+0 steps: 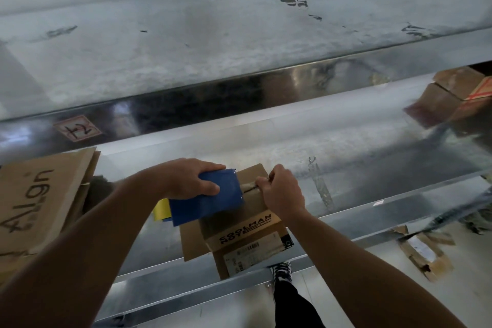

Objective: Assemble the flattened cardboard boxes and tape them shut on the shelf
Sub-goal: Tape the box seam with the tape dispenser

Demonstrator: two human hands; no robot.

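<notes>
A small brown cardboard box (247, 234) printed "COOLMAN" stands on the metal shelf (359, 189), one flap lying open to its left. My left hand (194, 178) grips a blue tape dispenser (210, 198) held against the box's top. My right hand (282, 190) pinches the tape end (250, 188) on the box's top seam, fingers curled. A yellow part (162, 209) shows behind the dispenser.
Flattened cardboard (34, 200) with handwriting leans at the left on the shelf. More boxes (458, 93) sit at the far right under the upper shelf (239, 42). Torn cardboard (423, 255) lies on the floor at right. My shoe (282, 273) shows below the shelf edge.
</notes>
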